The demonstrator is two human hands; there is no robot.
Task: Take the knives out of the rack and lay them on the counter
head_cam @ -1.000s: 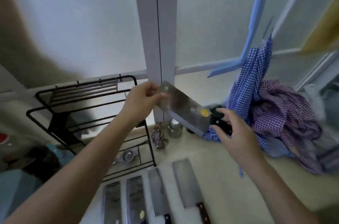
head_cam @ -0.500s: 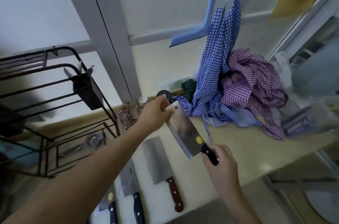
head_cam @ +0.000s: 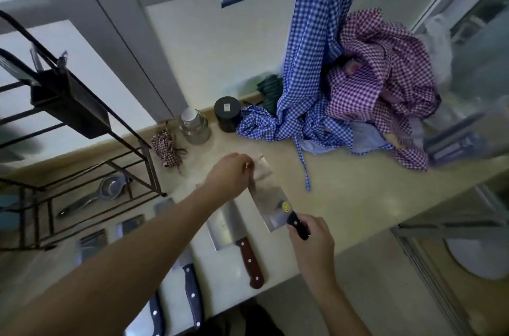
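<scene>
So the person has a wide rectangular cleaver [head_cam: 271, 199] in both hands, low over the pale, smooth surface [head_cam: 344, 198]. The blade is shiny steel with a round yellow sticker near the black riveted handle. Whether it's touching the surface yet is hard to tell.

The right hand [head_cam: 312, 242] has its grip clenched around the black handle, wrist bent, forearm coming up from the bottom edge. The left hand [head_cam: 230, 174] reaches in with a long straight arm and its grip pinches the far end of the blade, fingers curled over the spine.

Just left of the held cleaver lies another cleaver [head_cam: 230, 228], flat on the surface, with a reddish-brown wooden handle and three rivets. Further left of that is a black-handled knife [head_cam: 190, 278], and more blades past it, partly hidden by the left arm.

Way left of the cleaver stands the black wire rack [head_cam: 82, 121], thin metal bars with a boxy black holder on it and a metal strainer [head_cam: 108, 192] on its bottom shelf. Behind the cleaver: a clear glass jar [head_cam: 194, 126], a dark round jar [head_cam: 227, 114], and crumpled checked cloth, blue [head_cam: 303, 104] and purple [head_cam: 385, 79].
</scene>
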